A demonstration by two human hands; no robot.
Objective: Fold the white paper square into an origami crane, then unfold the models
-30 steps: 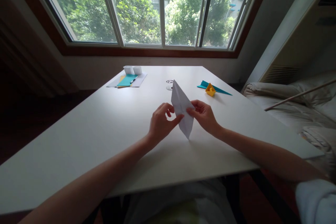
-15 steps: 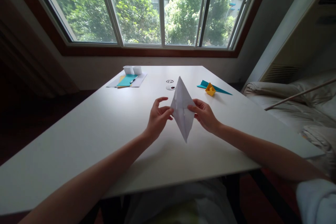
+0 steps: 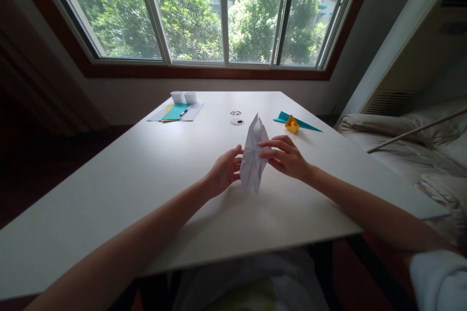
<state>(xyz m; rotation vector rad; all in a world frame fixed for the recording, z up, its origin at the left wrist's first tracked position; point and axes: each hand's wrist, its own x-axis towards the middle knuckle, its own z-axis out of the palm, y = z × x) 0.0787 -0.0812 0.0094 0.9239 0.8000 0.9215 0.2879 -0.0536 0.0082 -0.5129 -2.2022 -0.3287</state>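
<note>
A folded sheet of white paper (image 3: 253, 160) stands upright above the near half of the table, its top pointed and its lower end split into two points. My right hand (image 3: 288, 156) grips its right edge, index and middle fingers lying on the near face. At the left edge is my left hand (image 3: 223, 173), its curled fingertips reaching to the paper and partly behind it, thumb raised. Whatever the left fingertips do behind the paper is hidden.
On the white table (image 3: 146, 194), an orange paper boat (image 3: 292, 125) and a teal paper plane (image 3: 304, 124) lie at far right. Coloured sheets (image 3: 175, 112), a pen (image 3: 185, 111) and two small white containers (image 3: 184, 97) are at far left. Two round items (image 3: 237, 121) sit near the middle.
The paper has gone from a flat diamond to a narrower shape with a split lower end. My left hand has turned and lowered slightly; my right fingers have moved onto the near face.
</note>
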